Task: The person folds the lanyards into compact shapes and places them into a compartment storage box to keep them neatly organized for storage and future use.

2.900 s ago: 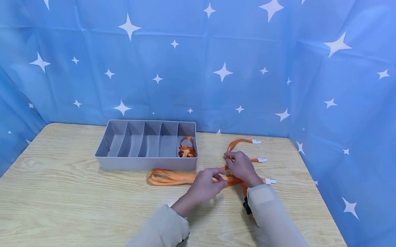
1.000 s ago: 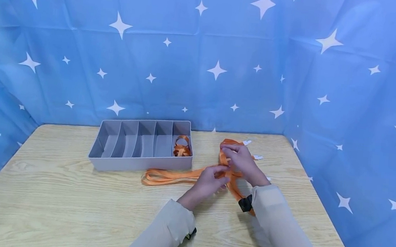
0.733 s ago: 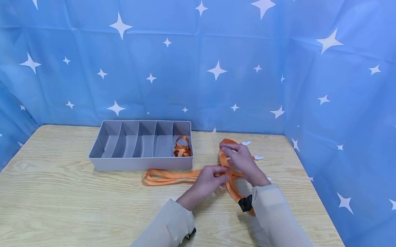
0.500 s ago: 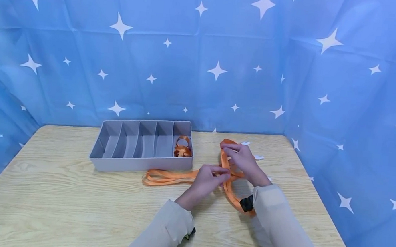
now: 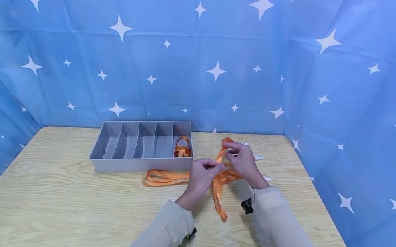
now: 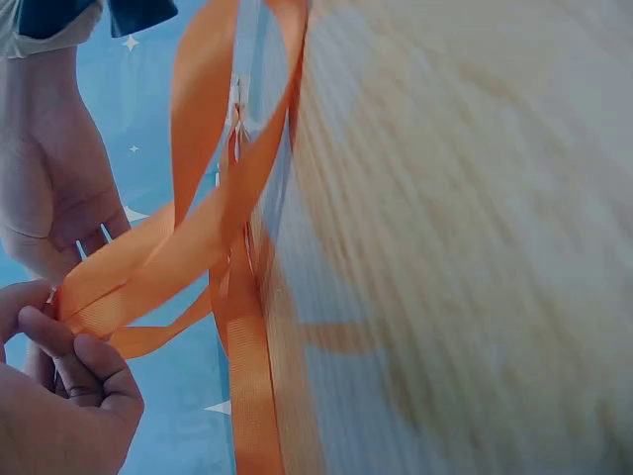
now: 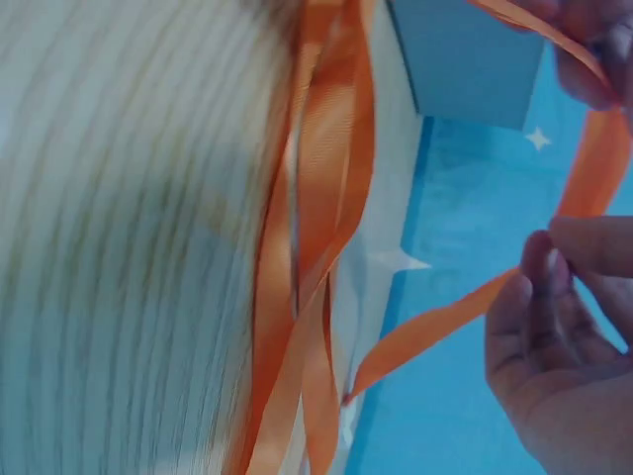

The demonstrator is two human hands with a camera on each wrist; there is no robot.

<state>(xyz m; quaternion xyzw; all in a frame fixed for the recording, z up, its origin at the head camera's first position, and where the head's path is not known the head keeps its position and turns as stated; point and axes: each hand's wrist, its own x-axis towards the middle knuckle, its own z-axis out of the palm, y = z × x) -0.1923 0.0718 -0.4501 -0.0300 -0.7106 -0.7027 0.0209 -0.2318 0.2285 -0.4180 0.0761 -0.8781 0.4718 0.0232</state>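
My left hand [image 5: 200, 180] pinches an orange lanyard [image 5: 216, 198] between thumb and fingers, just above the table. Part of the strap droops in a loop toward the front edge. Beyond it, my right hand [image 5: 246, 164] pinches the same strap farther along, as the right wrist view shows with thumb meeting fingertips [image 7: 539, 259]. In the left wrist view the strap [image 6: 138, 272] folds over at the left fingers. Beneath the hands lie more flat orange lanyards [image 5: 164, 179], their white clips [image 5: 259, 157] pointing right; the hands partly cover them.
A grey tray [image 5: 143, 164] with several compartments stands at the back, left of my hands. A coiled orange lanyard [image 5: 182, 151] sits in its rightmost compartment. Blue star-patterned cloth [image 5: 154, 54] rises behind the wooden table [image 5: 84, 204] and along both sides.
My left hand has risen slightly and shifted left with the strap. The strap's loop, earlier curving out beside the right wrist, now hangs down between the hands. The right hand has barely moved.
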